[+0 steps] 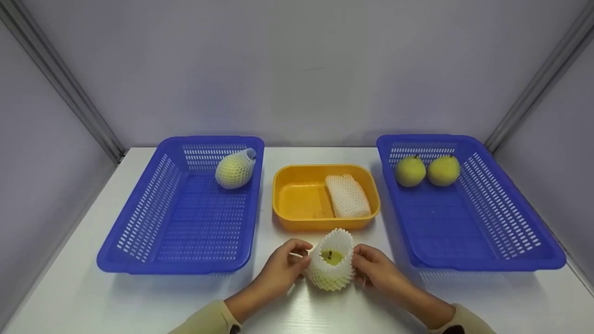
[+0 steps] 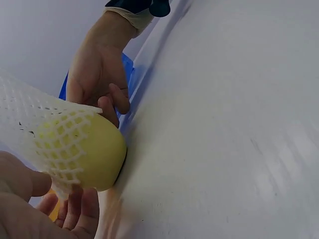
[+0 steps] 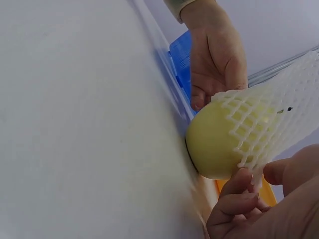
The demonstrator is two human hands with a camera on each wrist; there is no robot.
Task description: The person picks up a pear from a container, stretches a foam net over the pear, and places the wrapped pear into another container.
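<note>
A yellow-green pear (image 1: 332, 258) stands on the white table with its dark stem up, partly inside a white foam net sleeve (image 1: 342, 242). The net rises past the pear's top, flared open there. In both wrist views, the lower part of the pear (image 2: 107, 154) is bare below the net's edge. My left hand (image 1: 281, 267) pinches the net's lower edge on the left side between thumb and fingers. On the opposite side, my right hand (image 1: 379, 270) pinches the net's edge (image 3: 251, 167) the same way.
Behind the hands stands an orange basin (image 1: 301, 220) holding white foam nets (image 1: 349, 197). A blue basket (image 1: 181, 268) on the left holds a netted pear (image 1: 234, 170). The blue basket (image 1: 487, 265) on the right holds two bare pears (image 1: 410, 171). Grey walls enclose the table.
</note>
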